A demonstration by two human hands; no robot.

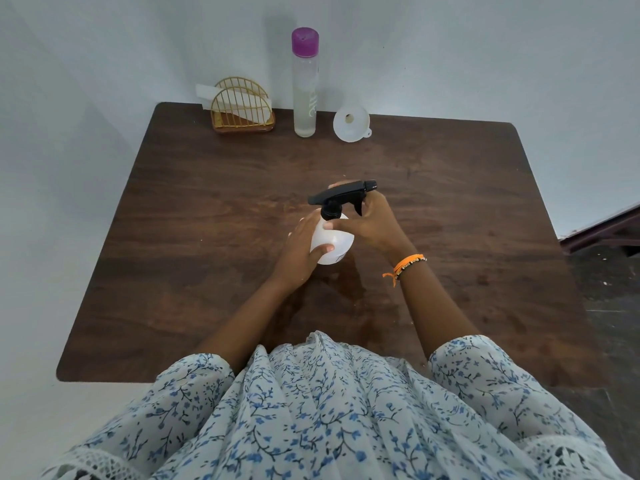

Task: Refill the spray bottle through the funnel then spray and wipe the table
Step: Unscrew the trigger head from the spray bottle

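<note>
Here, spray bottle (331, 242) stood mid-table (207, 209); left hand (300, 252) gripped its white body; right hand (372, 225) gripped black sprayer (341, 195); funnel (351, 123), water bottle (305, 84), napkin holder (240, 107) along far edge.

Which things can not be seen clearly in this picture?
Head view:
- Spray bottle: liquid level hidden by opaque body, left hand and right hand.
- Tall bottle label: too small to read.
- Napkin holder contents: partly hidden by wires.
</note>
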